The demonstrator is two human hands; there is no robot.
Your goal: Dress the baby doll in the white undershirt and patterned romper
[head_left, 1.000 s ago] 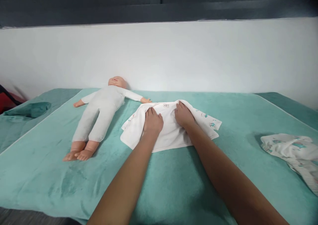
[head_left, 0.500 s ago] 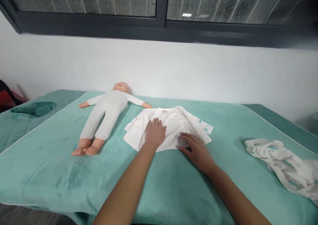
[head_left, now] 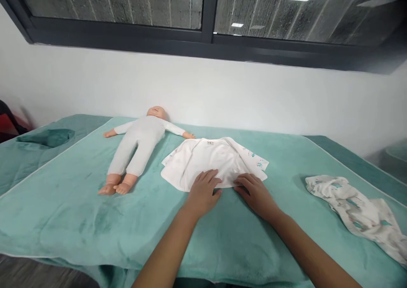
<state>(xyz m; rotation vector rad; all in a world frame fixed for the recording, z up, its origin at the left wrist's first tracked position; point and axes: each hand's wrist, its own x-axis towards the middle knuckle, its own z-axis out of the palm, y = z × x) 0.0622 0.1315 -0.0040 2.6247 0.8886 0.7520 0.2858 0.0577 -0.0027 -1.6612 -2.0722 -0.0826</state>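
A small white baby top [head_left: 210, 161] lies spread flat on the teal blanket [head_left: 79, 211], its printed lining showing at the right edge. My left hand [head_left: 203, 192] rests flat on the top's near hem, fingers stretched out. My right hand [head_left: 256, 192] lies beside it, fingers flat on the hem's right part. Neither hand holds anything. A baby doll [head_left: 136, 146] in a pale suit lies on its back left of the top, one arm reaching toward the garment.
A crumpled printed garment [head_left: 352, 207] lies at the right of the blanket. A dark teal cloth [head_left: 47, 136] sits at the far left. A white wall and a dark window frame stand behind. The blanket's front edge hangs off near me.
Both hands have slid from the middle of the white top back toward me to its near hem. The view has tilted upward.
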